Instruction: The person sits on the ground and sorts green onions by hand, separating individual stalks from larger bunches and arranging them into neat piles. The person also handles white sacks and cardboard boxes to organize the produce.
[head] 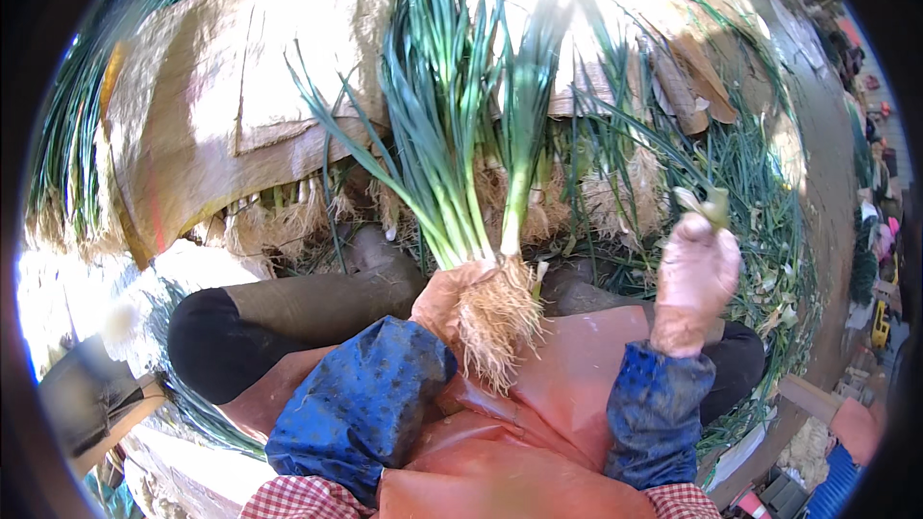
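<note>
My left hand (451, 297) is closed around the lower stems of a bunch of green onions (451, 209), whose pale roots hang over my orange apron (519, 461). The leaves fan out away from me. To the right, my right hand (698, 281) is raised apart from the bunch, pinching a pale, torn piece of onion leaf (705, 207) with long green leaves trailing from it up and to the left. Behind the bunch lie more rooted green onions (288, 220), partly covered by woven sacking (180, 101).
Loose green leaves and peelings (764, 231) are heaped at the right. My bent legs, in dark boots (324, 295), flank the apron. More green onions (72, 151) lie at the far left. Varied items line the right rim, including a blue corrugated object (833, 483).
</note>
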Motion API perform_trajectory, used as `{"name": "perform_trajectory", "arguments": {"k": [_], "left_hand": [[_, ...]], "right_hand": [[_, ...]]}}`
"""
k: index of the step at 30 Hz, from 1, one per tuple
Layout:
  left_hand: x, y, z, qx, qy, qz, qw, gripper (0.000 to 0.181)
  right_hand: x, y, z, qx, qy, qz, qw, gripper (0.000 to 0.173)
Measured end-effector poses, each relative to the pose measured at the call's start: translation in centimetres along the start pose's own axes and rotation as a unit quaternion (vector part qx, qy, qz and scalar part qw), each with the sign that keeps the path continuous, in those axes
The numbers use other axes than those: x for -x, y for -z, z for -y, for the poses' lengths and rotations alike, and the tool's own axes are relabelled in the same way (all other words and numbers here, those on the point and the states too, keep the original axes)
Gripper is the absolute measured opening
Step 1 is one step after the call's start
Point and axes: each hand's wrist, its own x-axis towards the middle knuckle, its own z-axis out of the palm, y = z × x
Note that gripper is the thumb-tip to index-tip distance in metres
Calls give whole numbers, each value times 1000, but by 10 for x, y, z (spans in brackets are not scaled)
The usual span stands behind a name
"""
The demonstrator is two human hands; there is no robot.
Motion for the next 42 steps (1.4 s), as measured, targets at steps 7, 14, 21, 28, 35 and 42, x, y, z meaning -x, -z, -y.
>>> {"name": "perform_trajectory", "arguments": {"k": [7, 14, 21, 28, 35, 42], "left_hand": [[9, -6, -6, -40, 55, 16, 998, 31], [9, 4, -8, -27, 69, 23, 997, 31], [1, 2, -7, -35, 35, 16, 999, 35], [12, -9, -4, -78, 64, 39, 994, 48], [8, -2, 6, -39, 44, 54, 997, 47], [5, 8, 4, -74, 88, 45, 992, 38]], "right_hand": [[11, 23, -101, 514, -346, 16, 785, 15], [4, 24, -110, 496, -403, 125, 759, 23], [-19, 54, -132, 469, -385, 43, 794, 16], [-22, 19, -113, 465, -376, 157, 786, 26], [-26, 49, -123, 462, -397, 47, 792, 13], [3, 26, -98, 466, -370, 119, 795, 29]]}}
